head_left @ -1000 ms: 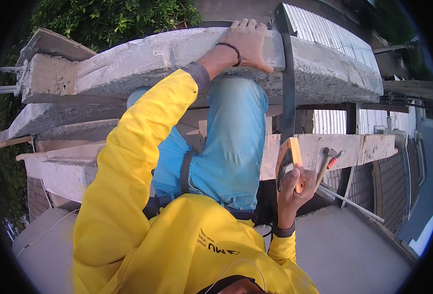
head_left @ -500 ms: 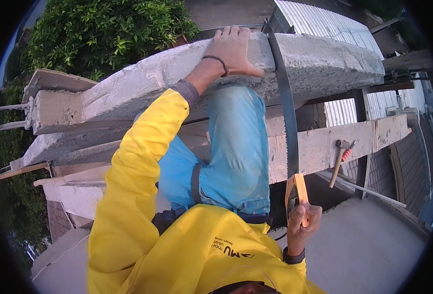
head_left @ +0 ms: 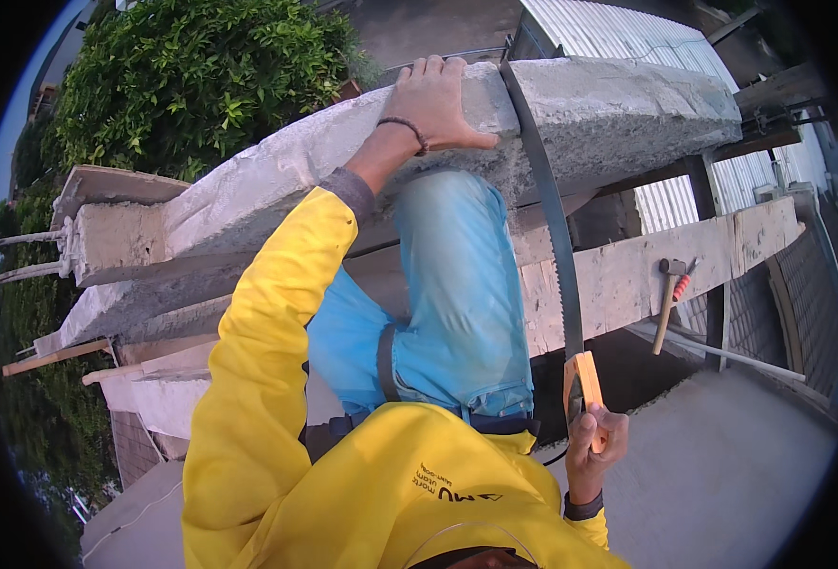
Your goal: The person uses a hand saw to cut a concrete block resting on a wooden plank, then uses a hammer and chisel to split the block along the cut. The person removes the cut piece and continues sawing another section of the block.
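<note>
My left hand lies flat with its fingers spread over the top of a long, rough grey concrete beam. Just right of that hand, the long dark blade of a handsaw crosses the beam, its toothed edge showing below it. My right hand is closed round the saw's orange handle, low and near my body. My bent knee in blue trousers is up by the beam's near side. How deep the blade sits in the beam cannot be made out.
A hammer and a red-handled tool lie on a wooden board at right. Further concrete pieces and boards stack up at left, with metal rods sticking out. Beyond the beam are a leafy bush and corrugated sheets.
The handsaw and my right hand have come slightly nearer my body. My left hand stays on the beam. The whole view has turned a little.
</note>
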`<action>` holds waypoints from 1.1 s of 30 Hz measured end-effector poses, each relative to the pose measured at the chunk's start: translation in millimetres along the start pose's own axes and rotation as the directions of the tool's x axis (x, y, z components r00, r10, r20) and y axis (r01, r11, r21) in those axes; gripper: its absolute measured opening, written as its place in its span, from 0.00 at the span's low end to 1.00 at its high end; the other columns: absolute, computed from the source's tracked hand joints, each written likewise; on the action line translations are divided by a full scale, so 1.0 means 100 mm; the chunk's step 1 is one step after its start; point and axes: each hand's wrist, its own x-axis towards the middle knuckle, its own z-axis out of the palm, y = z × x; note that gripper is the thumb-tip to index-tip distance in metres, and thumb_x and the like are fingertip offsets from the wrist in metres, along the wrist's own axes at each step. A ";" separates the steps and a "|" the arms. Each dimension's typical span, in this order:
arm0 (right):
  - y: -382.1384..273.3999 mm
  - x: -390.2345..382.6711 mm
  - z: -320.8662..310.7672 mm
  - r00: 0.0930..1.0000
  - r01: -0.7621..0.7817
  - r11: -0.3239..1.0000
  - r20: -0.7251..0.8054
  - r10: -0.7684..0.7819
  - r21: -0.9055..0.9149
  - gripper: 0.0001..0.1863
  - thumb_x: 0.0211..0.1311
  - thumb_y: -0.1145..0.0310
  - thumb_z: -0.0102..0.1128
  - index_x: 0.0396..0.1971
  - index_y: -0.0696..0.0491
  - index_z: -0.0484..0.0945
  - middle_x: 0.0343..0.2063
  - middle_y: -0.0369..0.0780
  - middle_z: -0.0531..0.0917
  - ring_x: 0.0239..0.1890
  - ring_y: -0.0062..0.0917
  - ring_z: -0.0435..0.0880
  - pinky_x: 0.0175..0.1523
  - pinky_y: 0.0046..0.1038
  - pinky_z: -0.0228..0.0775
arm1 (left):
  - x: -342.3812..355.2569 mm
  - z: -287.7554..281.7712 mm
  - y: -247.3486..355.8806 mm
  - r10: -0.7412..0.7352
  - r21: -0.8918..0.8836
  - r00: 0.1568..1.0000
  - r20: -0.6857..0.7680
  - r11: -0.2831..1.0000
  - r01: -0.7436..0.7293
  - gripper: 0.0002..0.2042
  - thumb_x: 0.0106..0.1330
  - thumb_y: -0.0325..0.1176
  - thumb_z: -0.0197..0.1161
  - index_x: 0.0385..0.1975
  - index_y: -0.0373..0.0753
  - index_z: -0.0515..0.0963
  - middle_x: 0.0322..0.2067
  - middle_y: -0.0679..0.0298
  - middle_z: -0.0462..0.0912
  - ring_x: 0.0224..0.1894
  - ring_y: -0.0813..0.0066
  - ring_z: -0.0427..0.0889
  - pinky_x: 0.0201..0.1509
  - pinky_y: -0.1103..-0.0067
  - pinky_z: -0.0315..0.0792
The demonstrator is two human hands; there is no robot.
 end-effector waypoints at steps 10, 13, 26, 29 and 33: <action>1.02 0.91 0.94 0.996 0.058 0.995 0.057 -0.063 0.084 0.08 0.75 0.70 0.64 0.37 0.58 0.77 0.28 0.43 0.84 0.26 0.24 0.82 0.35 0.26 0.73 | 0.02 0.03 -0.04 0.044 0.035 0.999 -0.022 0.998 -0.043 0.56 0.43 0.72 0.77 0.68 0.35 0.71 0.60 0.46 0.78 0.65 0.47 0.76 0.70 0.60 0.70; 0.66 -0.01 0.16 0.994 -0.098 0.995 0.043 0.099 -0.023 0.07 0.73 0.72 0.65 0.38 0.60 0.78 0.29 0.45 0.88 0.27 0.24 0.87 0.37 0.23 0.77 | 0.01 0.09 -0.07 0.060 0.014 0.997 -0.055 0.998 -0.059 0.57 0.43 0.71 0.77 0.68 0.35 0.71 0.60 0.46 0.78 0.64 0.47 0.76 0.69 0.59 0.71; 1.04 1.49 1.37 0.989 0.139 0.975 0.020 -0.145 0.175 0.07 0.74 0.70 0.64 0.40 0.57 0.77 0.27 0.47 0.84 0.27 0.32 0.86 0.34 0.28 0.74 | 0.03 -0.01 -0.03 0.052 -0.051 0.999 0.015 0.997 -0.051 0.58 0.41 0.73 0.76 0.69 0.35 0.70 0.60 0.45 0.77 0.65 0.46 0.75 0.72 0.58 0.68; 0.76 0.45 0.48 0.992 -0.090 0.996 0.092 0.087 0.026 0.06 0.72 0.73 0.66 0.39 0.59 0.78 0.27 0.44 0.86 0.22 0.22 0.83 0.32 0.25 0.74 | 0.01 0.00 -0.03 0.033 -0.022 0.999 0.020 0.999 -0.033 0.58 0.42 0.72 0.77 0.69 0.35 0.70 0.60 0.45 0.77 0.65 0.46 0.75 0.72 0.57 0.68; 0.24 0.16 -0.05 0.988 -0.072 0.997 0.137 0.076 -0.033 0.05 0.71 0.75 0.65 0.39 0.60 0.78 0.26 0.47 0.86 0.25 0.25 0.88 0.33 0.24 0.76 | 0.01 0.02 -0.01 -0.006 -0.010 1.000 0.015 1.000 0.007 0.57 0.42 0.70 0.78 0.68 0.35 0.70 0.61 0.45 0.76 0.66 0.46 0.74 0.72 0.57 0.67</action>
